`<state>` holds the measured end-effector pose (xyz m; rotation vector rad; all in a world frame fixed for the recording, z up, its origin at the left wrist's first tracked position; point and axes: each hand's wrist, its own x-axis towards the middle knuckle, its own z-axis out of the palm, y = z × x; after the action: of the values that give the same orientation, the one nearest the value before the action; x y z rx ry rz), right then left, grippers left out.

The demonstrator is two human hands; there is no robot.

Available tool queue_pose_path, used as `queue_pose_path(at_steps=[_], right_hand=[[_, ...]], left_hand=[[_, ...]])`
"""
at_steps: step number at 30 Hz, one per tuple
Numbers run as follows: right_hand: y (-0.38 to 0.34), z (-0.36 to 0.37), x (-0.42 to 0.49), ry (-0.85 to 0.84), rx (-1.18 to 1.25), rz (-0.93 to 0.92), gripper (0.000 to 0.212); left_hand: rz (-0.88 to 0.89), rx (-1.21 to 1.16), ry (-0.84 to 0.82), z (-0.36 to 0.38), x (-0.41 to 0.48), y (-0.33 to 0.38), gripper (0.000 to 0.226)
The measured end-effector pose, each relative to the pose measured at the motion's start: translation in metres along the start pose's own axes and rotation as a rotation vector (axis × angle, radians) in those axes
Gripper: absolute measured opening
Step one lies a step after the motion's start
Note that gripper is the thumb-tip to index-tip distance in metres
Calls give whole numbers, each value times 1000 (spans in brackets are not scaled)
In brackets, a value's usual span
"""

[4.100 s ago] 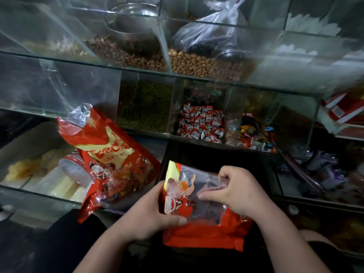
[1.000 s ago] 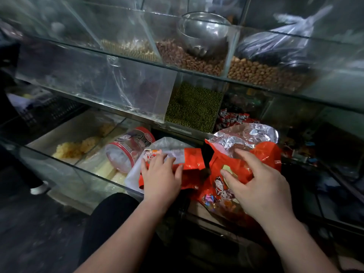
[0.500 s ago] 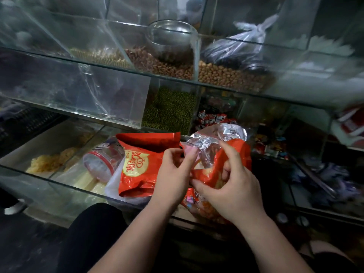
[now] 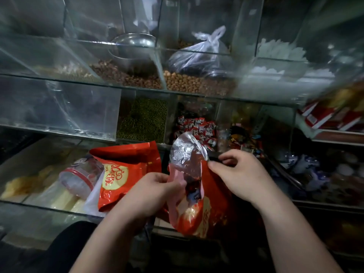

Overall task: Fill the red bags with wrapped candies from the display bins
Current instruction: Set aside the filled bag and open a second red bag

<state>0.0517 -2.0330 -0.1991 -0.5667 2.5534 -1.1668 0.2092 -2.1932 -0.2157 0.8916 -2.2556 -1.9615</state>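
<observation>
Red foil bag with a shiny silver inside (image 4: pixel 197 211), held open low in front of the glass bins (image 4: pixel 59 107).
Another red bag with a yellow circle (image 4: pixel 122 174) lies just left of it. The left hand (image 4: pixel 145 196) pinches the open bag's left edge and the right hand (image 4: pixel 240 174) pinches its right edge. Small red-and-white wrapped candies (image 4: pixel 197 127) sit behind.

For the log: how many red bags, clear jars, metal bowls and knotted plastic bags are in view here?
Red bags: 2, the held red bag and the lying red bag left of it
Clear jar: 1
Metal bowl: 1
Knotted plastic bag: 1
Total: 5
</observation>
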Motion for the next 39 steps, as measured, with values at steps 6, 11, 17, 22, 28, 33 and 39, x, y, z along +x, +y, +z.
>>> queue_pose_path(at_steps=[6, 11, 17, 22, 28, 33, 39], right_hand=[[-22, 23, -4, -36, -287, -37, 43], [-7, 13, -9, 138, -387, -93, 34], [4, -14, -7, 206, -581, -124, 49], [22, -48, 6, 443, -204, -273, 52], [51, -14, -12, 191, -237, -186, 45], [44, 0, -18, 164, -255, -228, 38], [57, -37, -13, 247, -364, -99, 41]], left_hand=[[-11, 89, -109, 21, 2, 7, 24], [-45, 26, 228, -4, 24, 12, 61], [252, 445, 302, 6, 52, 26, 10], [510, 336, 744, -5, 37, 33, 35], [184, 161, 357, 25, 11, -4, 39], [256, 277, 397, 36, 5, -13, 44], [296, 412, 670, 7, 2, -11, 41]])
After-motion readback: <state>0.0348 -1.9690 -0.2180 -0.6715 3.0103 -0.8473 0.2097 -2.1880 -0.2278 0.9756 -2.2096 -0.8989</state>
